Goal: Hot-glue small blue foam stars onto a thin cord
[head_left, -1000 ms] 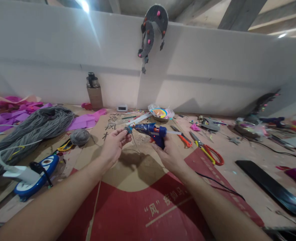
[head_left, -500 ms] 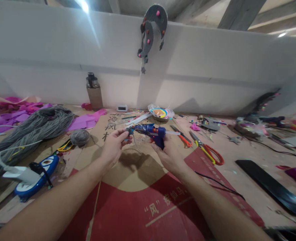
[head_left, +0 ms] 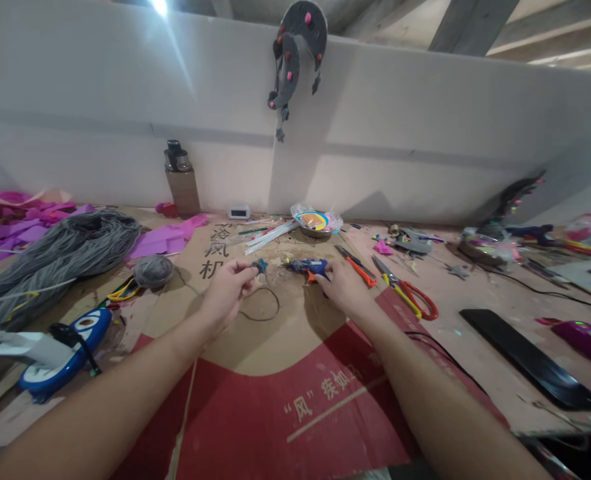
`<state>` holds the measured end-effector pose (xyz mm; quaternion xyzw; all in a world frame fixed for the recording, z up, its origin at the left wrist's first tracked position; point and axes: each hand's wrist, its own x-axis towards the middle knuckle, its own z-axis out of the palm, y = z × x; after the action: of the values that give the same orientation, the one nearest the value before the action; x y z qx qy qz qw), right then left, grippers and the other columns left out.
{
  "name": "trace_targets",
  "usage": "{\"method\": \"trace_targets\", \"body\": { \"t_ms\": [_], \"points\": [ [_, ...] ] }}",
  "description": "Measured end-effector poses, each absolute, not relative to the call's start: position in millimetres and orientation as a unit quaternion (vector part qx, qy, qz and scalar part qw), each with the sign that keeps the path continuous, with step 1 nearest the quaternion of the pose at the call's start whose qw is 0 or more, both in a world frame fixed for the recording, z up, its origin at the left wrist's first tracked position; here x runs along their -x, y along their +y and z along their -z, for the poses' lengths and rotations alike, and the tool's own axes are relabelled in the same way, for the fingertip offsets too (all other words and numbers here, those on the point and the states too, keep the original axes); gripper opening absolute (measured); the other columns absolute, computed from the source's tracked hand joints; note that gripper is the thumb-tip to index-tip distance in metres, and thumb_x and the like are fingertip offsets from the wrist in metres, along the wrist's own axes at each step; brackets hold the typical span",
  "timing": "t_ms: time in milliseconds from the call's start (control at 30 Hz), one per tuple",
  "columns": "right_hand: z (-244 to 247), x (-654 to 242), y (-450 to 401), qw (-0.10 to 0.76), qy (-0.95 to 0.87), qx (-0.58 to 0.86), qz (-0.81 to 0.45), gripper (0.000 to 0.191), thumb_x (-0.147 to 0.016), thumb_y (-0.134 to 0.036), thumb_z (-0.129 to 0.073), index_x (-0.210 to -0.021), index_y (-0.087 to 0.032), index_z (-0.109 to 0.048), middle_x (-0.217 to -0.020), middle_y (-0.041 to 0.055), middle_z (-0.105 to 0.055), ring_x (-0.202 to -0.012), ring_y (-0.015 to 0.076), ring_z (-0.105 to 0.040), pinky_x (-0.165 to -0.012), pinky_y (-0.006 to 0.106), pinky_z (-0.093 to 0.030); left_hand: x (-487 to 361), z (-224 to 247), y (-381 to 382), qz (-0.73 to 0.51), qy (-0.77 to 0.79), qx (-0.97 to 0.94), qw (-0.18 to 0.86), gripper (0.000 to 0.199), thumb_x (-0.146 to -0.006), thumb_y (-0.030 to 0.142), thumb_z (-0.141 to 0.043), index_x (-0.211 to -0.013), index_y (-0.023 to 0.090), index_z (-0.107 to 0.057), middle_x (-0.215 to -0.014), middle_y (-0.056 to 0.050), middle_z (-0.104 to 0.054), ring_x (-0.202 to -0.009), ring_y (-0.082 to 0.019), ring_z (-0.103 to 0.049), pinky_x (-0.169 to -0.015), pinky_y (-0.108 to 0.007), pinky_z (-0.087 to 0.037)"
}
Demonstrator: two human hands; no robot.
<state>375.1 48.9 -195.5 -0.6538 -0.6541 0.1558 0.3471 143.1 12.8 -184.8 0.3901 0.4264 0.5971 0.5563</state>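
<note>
Over the cardboard sheet (head_left: 235, 360), my left hand (head_left: 230, 287) pinches a small dark blue-grey piece (head_left: 260, 266) between thumb and fingertips; its exact shape is hard to make out. A thin grey yarn (head_left: 278, 305) loops down beside it. My right hand (head_left: 348, 288) has its fingers round the back of a blue glue gun (head_left: 307, 266), low over the cardboard with its nozzle facing left. Whether the gun rests on the sheet, I cannot tell. A grey yarn ball (head_left: 153, 271) lies left of my left hand.
Orange-handled scissors (head_left: 358, 265) and red-and-yellow scissors (head_left: 408, 290) lie right of the glue gun. Farther right is a long black object (head_left: 525, 357). A blue power strip (head_left: 65, 357) and grey yarn skein (head_left: 75, 260) are on the left. A bowl (head_left: 318, 223) stands behind.
The glue gun has come down and away from the small piece, with my right hand moving slightly right. My left hand still holds the piece. The view has shifted a little.
</note>
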Motion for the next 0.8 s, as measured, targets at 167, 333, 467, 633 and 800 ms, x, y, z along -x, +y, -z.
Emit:
{"method": "trace_targets", "body": {
  "t_ms": [167,333,467,633,800],
  "points": [
    [181.9,-337.8,20.1,0.481,-0.682,0.495,-0.244,0.019,-0.08,-0.034,-0.058,-0.091,-0.022,-0.049,-0.095,0.0084,-0.059,-0.09,0.021,-0.059,-0.083,0.039,-0.047,-149.2,188.5,8.3,-0.594,0.458,-0.446,0.489,0.018,-0.067,0.023,-0.069,-0.072,0.016,-0.053,-0.053,0.006,-0.05,-0.046,-0.006,-0.044,-0.043,-0.018,-0.029],
    [192.3,-290.8,3.9,0.484,-0.615,0.362,-0.506,0.054,-0.071,-0.029,-0.068,-0.112,-0.026,-0.034,-0.106,0.0039,-0.057,-0.082,0.0136,-0.06,-0.071,0.03,-0.05,-151.9,186.3,2.5,-0.562,0.486,-0.539,0.398,0.011,-0.071,0.022,-0.064,-0.077,0.016,-0.056,-0.058,0.003,-0.057,-0.05,-0.008,-0.049,-0.049,-0.02,-0.037],
    [194.9,-293.5,3.4,0.481,-0.63,0.396,-0.464,0.044,-0.077,-0.03,-0.064,-0.111,-0.025,-0.037,-0.074,-0.0064,-0.049,-0.061,0.0112,-0.05,-0.056,0.024,-0.041,-154.4,183.9,1.1,-0.558,0.486,-0.533,0.41,0.011,-0.072,0.021,-0.063,-0.075,0.017,-0.054,-0.058,0.002,-0.06,-0.048,-0.009,-0.052,-0.049,-0.021,-0.041],
    [185.8,-308.1,1.3,0.478,-0.695,0.448,-0.297,0.01,-0.082,-0.027,-0.058,-0.091,-0.021,-0.059,-0.071,-0.0026,-0.051,-0.065,0.012,-0.046,-0.062,0.026,-0.039,-158.2,184.3,3.9,-0.555,0.461,-0.438,0.536,0.017,-0.068,0.017,-0.066,-0.075,0.016,-0.051,-0.058,0.001,-0.061,-0.052,-0.012,-0.06,-0.053,-0.024,-0.05],
    [184.3,-310.8,2.2,0.48,-0.71,0.454,-0.243,0.011,-0.083,-0.028,-0.058,-0.085,-0.019,-0.063,-0.077,0.0016,-0.059,-0.067,0.0133,-0.05,-0.064,0.027,-0.04,-160.7,180.5,2.9,-0.555,0.44,-0.399,0.582,0.019,-0.067,0.01,-0.066,-0.085,0.012,-0.06,-0.065,-0.001,-0.064,-0.053,-0.009,-0.061,-0.053,-0.021,-0.053]
  ]
}}
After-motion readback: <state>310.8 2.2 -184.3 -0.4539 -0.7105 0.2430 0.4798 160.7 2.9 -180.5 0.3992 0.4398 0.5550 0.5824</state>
